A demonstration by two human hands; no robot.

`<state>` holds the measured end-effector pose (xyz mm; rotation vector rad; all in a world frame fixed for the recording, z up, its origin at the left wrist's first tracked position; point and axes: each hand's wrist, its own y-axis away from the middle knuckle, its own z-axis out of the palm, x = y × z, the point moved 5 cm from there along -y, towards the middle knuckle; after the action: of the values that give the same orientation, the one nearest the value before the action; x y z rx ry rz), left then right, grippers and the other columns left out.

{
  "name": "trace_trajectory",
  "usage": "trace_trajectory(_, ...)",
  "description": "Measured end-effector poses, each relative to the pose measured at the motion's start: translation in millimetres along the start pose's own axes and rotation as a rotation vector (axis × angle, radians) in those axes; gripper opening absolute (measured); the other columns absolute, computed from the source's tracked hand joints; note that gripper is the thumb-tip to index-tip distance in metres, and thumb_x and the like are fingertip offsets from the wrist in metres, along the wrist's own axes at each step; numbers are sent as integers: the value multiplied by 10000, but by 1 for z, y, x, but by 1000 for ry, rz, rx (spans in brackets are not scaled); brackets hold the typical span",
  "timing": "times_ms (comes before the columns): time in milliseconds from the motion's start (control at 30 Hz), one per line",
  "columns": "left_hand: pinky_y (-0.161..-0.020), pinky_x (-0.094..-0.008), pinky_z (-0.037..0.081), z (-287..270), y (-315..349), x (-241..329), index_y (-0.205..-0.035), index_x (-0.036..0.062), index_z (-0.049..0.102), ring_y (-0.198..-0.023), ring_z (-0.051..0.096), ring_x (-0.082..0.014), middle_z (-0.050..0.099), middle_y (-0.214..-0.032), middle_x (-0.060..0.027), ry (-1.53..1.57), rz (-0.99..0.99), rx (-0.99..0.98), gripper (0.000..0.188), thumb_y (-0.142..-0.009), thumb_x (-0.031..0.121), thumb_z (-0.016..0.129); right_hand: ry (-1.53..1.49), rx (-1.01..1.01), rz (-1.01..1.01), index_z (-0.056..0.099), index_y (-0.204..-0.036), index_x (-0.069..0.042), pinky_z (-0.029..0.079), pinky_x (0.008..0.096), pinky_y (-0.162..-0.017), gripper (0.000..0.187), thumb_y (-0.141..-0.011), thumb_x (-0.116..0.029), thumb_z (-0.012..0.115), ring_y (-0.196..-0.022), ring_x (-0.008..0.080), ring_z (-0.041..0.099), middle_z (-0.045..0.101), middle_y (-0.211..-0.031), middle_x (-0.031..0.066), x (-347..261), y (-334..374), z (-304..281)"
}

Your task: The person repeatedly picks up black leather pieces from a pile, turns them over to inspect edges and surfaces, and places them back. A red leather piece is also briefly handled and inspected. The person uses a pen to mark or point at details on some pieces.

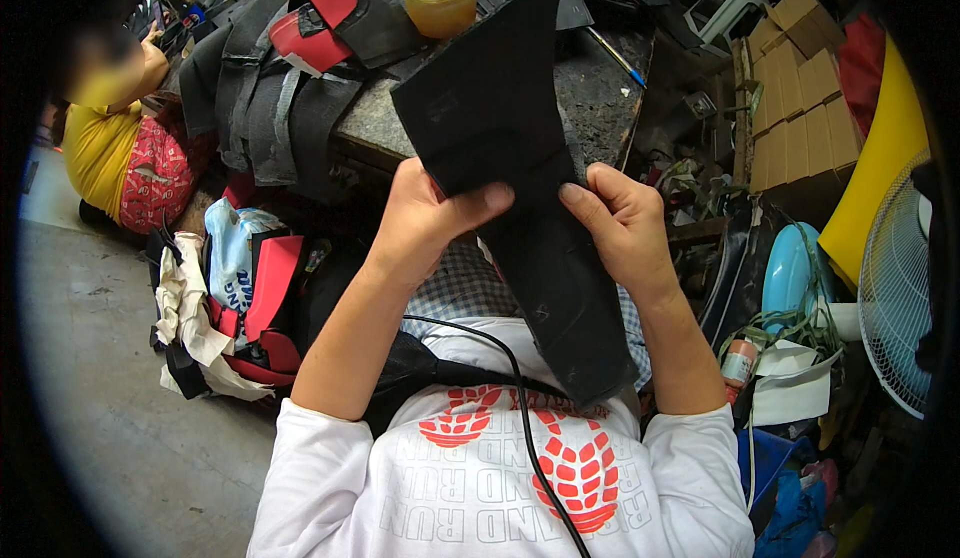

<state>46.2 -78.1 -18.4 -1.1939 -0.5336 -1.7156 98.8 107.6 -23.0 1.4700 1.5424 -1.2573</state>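
Note:
A long black cut piece of sheet material (490,118), wide at the far end and narrower toward my body, is held up in front of me. My left hand (440,208) grips its left edge at the waist, thumb lying on top. On the opposite edge my right hand (625,223) pinches it between thumb and bent fingers. The fingers under the piece are hidden. Beyond it stands a round tub (438,3) with a blue rim and yellowish contents, on a worn worktable (375,118).
Black and red cut pieces (315,18) pile up on the table's left, some draping over its edge. A pen (615,58) lies at its right. A filled bag (265,288) stands left on the floor. Cardboard boxes (805,108) and a fan (900,288) stand right. A person in yellow (95,148) sits far left.

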Motion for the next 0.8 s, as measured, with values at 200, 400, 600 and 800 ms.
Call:
trace_trajectory(200,-803,-267,530,-6,0,-9,-1045,-16,710,-875,665,-119,725,-994,-84,38,-17,136,205,-869,82,747,14,25,-6,550,-728,-13,333,270,-499,308,-921,-214,682,-565,58,369,429,-584,8,1,1,2)
trace_trajectory(400,-834,-268,513,-3,2,-12,-1023,3,709,-914,652,-118,711,-1000,-47,3,-12,159,178,-866,76,746,-9,19,-11,559,-733,2,335,269,-493,288,-900,-186,699,-565,59,369,436,-585,17,-4,0,-3)
trace_trajectory(600,-820,-265,497,-8,6,-17,-1023,16,696,-920,625,-115,689,-981,-21,-76,-66,131,157,-883,79,726,154,55,-107,587,-839,-23,382,274,-507,231,-847,-189,747,-553,93,423,518,-684,27,-25,1,-4)
trace_trajectory(800,-800,-271,497,-2,8,-9,-1035,1,686,-896,624,-116,693,-971,-32,-384,115,99,153,-916,97,695,417,189,-490,629,-1098,-95,436,216,-579,496,-672,-141,880,-679,98,528,630,-971,47,-45,-13,-8)
